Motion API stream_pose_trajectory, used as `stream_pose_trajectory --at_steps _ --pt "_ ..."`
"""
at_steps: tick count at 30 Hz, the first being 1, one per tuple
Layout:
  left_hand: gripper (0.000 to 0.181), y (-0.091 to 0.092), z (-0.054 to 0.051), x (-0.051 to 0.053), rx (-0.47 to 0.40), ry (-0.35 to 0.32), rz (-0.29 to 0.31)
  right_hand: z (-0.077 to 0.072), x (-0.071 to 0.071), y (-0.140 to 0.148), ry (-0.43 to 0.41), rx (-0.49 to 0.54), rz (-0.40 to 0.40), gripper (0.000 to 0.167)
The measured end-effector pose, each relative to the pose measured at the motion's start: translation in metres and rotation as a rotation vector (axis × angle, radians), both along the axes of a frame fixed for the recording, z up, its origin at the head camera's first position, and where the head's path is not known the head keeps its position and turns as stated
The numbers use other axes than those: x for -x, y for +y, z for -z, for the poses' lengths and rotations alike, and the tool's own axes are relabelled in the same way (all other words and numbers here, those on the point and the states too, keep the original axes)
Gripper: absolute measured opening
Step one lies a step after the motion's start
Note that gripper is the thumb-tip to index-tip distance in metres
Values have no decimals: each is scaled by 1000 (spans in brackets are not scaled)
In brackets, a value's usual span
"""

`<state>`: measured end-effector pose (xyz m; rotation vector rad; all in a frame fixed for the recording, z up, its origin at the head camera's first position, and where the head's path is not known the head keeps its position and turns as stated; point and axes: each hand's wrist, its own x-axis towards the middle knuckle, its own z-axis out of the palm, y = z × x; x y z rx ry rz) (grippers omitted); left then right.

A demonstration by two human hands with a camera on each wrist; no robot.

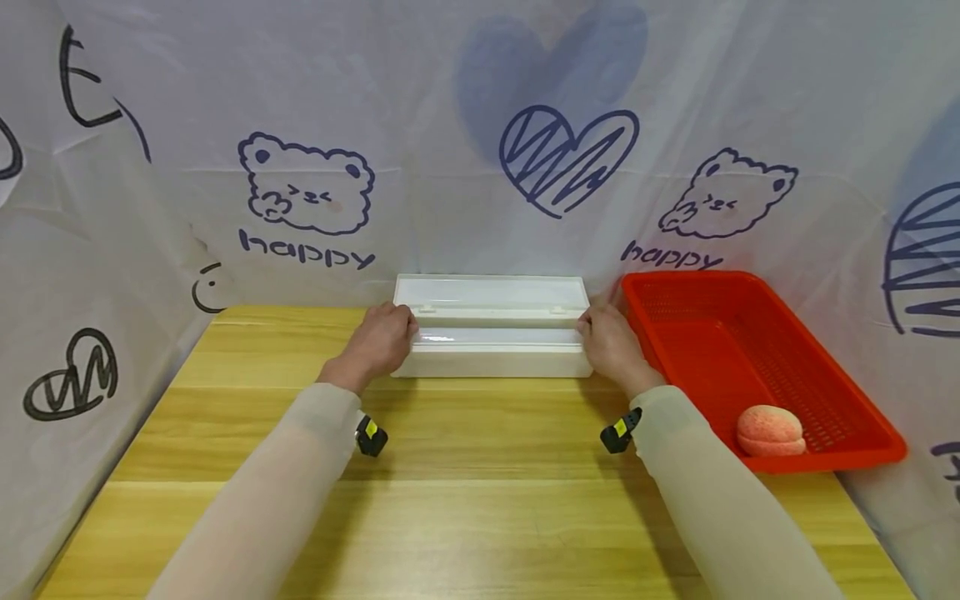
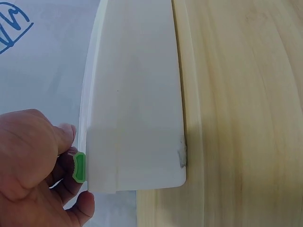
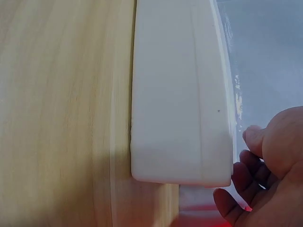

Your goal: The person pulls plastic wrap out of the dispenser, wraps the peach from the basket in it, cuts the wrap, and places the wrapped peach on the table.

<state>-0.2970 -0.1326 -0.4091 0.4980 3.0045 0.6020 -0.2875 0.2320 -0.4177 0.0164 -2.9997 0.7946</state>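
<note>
A long white cling film dispenser lies at the back of the table, its lid raised against the wall cloth. Glossy clear cling film spans the opening between both hands. At the dispenser's left end, my left hand pinches the film with curled fingers. A small green piece shows beside those fingers in the left wrist view. My right hand pinches the film at the other end; in the right wrist view, shiny film runs along the dispenser toward the thumb. The exact grip points are partly hidden.
To the right stands a red plastic basket with a pink peach in its near corner. White printed cloth hangs behind and beside the wooden table.
</note>
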Motion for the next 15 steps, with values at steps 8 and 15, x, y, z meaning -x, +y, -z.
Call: stream_pose_trajectory --at_steps 8,15 --pt "27 1 -1 0 -24 20 -6 -3 -2 4 5 25 -60 30" --pt "26 3 -3 1 -54 9 -25 -8 -4 7 -64 -8 -146 44"
